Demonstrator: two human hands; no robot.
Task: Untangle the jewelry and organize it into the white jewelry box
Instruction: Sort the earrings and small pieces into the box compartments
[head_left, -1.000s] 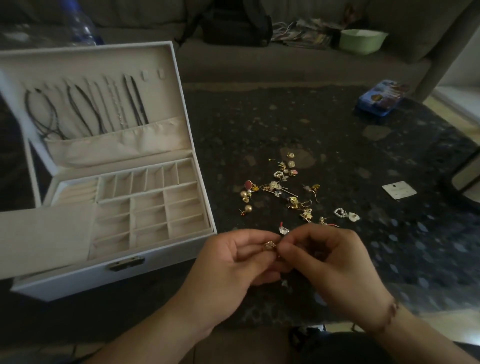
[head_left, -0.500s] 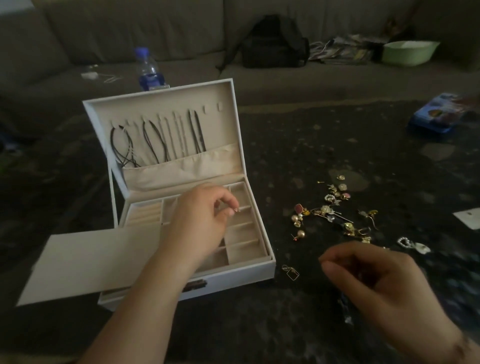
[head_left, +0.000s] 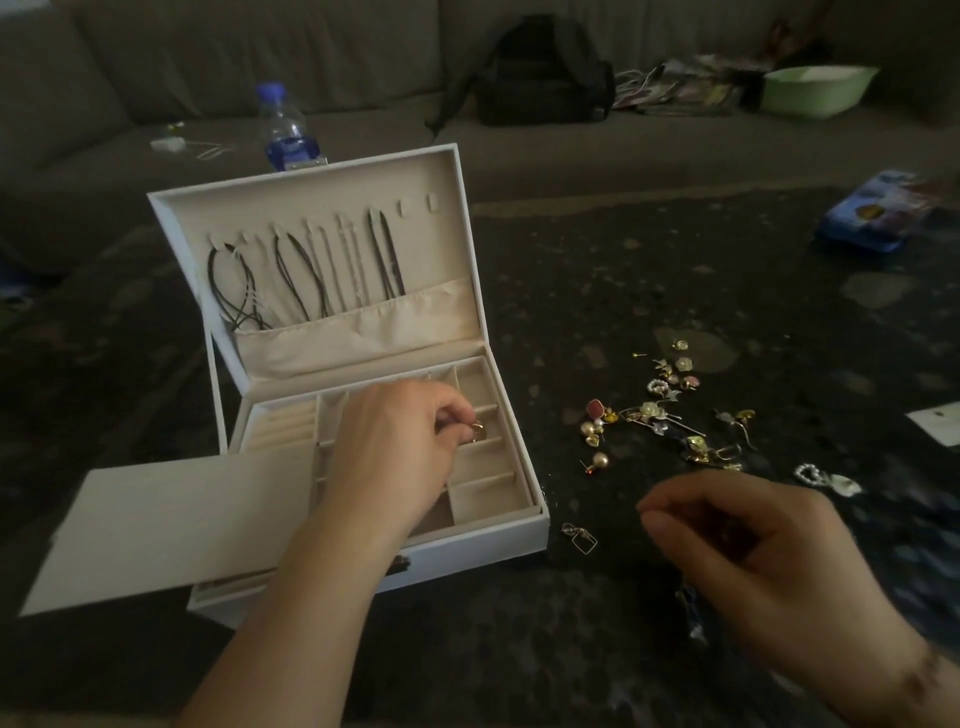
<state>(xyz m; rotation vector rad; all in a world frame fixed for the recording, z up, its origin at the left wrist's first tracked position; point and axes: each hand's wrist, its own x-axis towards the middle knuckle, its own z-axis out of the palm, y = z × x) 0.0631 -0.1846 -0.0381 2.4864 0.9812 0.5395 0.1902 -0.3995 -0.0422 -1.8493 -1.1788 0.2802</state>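
Note:
The white jewelry box (head_left: 540, 525) stands open on the dark table, with several necklaces (head_left: 311, 270) hanging inside its raised lid. My left hand (head_left: 400, 452) is over the compartment tray and pinches a small gold earring (head_left: 478, 431) above a right-hand compartment. My right hand (head_left: 753, 540) hovers low over the table to the right of the box, fingers loosely curled; whether it holds anything is unclear. A scattered pile of earrings (head_left: 670, 415) lies beyond it. One square wire earring (head_left: 582, 538) lies alone by the box's front right corner.
A flat beige panel (head_left: 171, 519) juts out from the box's left front. A water bottle (head_left: 285, 130) stands behind the lid. A blue tin (head_left: 878, 213) and a white card (head_left: 940, 423) lie at the right. Behind are a sofa, a black bag (head_left: 540, 78) and a green bowl (head_left: 815, 88).
My hands came apart. The left hand carried the gold earring from in front of me to over the box's compartments. The view swung left, bringing the whole box into sight.

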